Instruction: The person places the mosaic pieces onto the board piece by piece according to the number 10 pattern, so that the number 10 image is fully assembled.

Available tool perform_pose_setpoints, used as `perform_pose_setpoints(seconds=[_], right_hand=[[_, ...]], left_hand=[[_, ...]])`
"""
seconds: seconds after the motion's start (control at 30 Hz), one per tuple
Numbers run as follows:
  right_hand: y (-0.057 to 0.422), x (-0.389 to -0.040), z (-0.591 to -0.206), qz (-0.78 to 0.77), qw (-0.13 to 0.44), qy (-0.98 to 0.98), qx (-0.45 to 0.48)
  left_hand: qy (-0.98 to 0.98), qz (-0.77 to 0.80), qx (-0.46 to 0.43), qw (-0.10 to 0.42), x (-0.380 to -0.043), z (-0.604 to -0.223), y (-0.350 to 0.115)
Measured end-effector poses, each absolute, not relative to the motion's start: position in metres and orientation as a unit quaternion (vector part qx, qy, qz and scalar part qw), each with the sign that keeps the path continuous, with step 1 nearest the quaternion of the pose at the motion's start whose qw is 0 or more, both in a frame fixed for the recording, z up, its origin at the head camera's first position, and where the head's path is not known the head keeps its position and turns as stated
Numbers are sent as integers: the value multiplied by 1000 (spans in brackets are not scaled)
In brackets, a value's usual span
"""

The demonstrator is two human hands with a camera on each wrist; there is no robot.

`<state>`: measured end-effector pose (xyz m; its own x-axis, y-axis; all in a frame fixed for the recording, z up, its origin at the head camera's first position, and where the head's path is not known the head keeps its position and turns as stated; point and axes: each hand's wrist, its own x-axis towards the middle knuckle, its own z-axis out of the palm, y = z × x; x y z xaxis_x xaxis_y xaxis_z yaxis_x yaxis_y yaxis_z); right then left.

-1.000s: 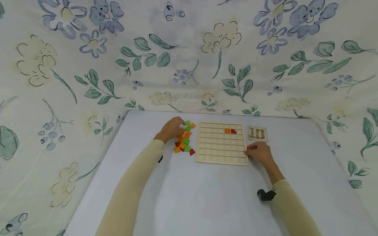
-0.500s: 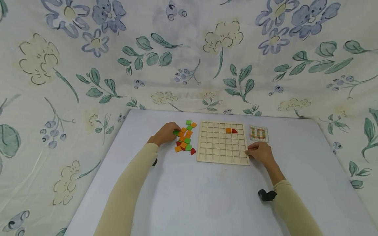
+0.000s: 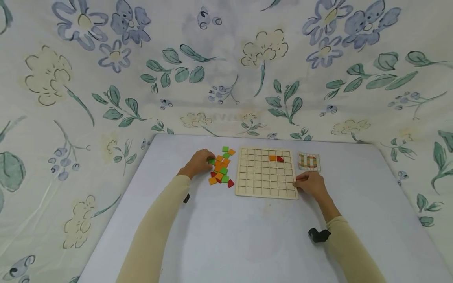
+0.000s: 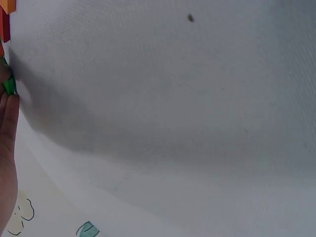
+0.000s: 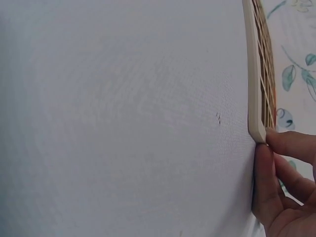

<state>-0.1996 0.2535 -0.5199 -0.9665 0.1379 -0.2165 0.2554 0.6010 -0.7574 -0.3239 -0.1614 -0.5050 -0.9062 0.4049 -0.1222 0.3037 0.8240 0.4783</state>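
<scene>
My left hand (image 3: 198, 162) pinches a green tile (image 3: 211, 161) at the left side of a loose pile of orange, green and red tiles (image 3: 219, 177). In the left wrist view the fingers (image 4: 11, 116) and the green tile (image 4: 9, 86) show only at the left edge. A pale wooden grid board (image 3: 262, 177) lies right of the pile, with an orange tile (image 3: 273, 158) and a red quarter-round tile (image 3: 280, 158) in its upper cells. My right hand (image 3: 312, 184) grips the board's right edge; the right wrist view shows thumb and finger at the board's corner (image 5: 256, 131).
A small pattern card (image 3: 309, 161) in a checked orange and green print lies right of the board, just beyond the right hand. The white table (image 3: 247, 239) meets a floral cloth (image 3: 226, 86) at the back and sides.
The left hand has drawn back to the left from the top of the pile with a green tile between its fingers. The right hand has stayed on the board's edge.
</scene>
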Motion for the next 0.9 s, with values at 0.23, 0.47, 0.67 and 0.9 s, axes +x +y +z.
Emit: perform_pose_setpoints(seconds=[0.23,0.47,0.67,0.9], right_hand=[[252,-200,-520,-432,70,892,115],[254,-200,-519,-441,70,886,120],[255,-200,-517,-448,70,883,121],[255,-204,-522,-447,68,883,123]], left_hand=[[945,246,205,69,-324,-496,-141],[922,248,294,47,-332,-487,-90],[904,243,350,45,-329,-484,-36],[889,239,386,54,-325,-489,12]])
